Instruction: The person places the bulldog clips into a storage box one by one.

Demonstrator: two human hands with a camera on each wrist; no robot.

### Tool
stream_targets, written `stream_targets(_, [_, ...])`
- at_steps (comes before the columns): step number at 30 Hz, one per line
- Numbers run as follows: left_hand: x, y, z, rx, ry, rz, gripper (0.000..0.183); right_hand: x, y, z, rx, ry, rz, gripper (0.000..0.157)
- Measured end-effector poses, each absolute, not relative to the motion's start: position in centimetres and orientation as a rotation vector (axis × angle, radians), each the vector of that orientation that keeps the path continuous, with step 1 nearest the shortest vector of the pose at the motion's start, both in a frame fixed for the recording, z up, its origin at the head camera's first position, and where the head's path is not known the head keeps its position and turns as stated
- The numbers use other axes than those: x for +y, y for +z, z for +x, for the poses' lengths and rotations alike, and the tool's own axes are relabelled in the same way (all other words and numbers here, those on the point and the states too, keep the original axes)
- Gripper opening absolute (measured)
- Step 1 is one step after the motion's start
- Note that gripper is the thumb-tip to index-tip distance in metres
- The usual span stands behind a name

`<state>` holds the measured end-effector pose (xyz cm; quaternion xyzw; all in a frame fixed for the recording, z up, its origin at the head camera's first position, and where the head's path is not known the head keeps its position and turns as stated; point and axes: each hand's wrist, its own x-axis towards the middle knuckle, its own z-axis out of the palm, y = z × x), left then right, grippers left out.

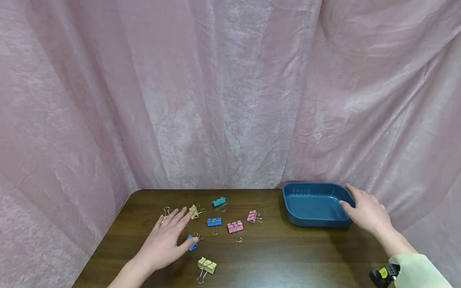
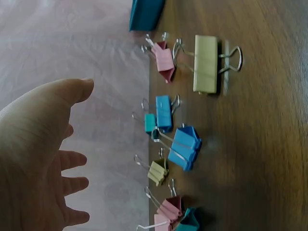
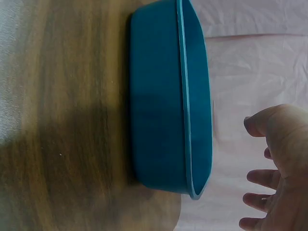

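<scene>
My left hand (image 1: pixel 163 244) is spread palm down over the left part of a group of binder clips, holding nothing. A blue binder clip (image 1: pixel 193 245) shows by its thumb, and a yellow one (image 1: pixel 194 213) by its fingertips. Pink clips (image 2: pixel 169 208) and a teal clip (image 2: pixel 188 220), mostly covered in the head view, appear in the left wrist view. My right hand (image 1: pixel 371 212) hovers at the right end of a blue plastic bin (image 1: pixel 317 223), thumb and fingers apart. The right wrist view shows a gap between that hand and the bin's rim.
More clips lie mid-table: teal (image 1: pixel 218 202), blue (image 1: pixel 214 222), pink (image 1: pixel 235 227) and another pink (image 1: pixel 252 216). A larger yellow clip (image 1: pixel 207 265) lies nearer the front. Behind the brown wooden table (image 1: pixel 273 260) hangs a pink curtain (image 1: pixel 223 100).
</scene>
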<state>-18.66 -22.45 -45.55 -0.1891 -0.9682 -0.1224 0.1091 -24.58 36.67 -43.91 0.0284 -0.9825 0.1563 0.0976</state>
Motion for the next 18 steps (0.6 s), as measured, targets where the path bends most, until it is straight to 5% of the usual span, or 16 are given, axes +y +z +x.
stream_targets(18, [-20.5,-45.9,-17.1,-2.727,-0.375,-0.685,0.072,38.8,-44.2,-25.5,-2.987,0.646,-0.049,0.082])
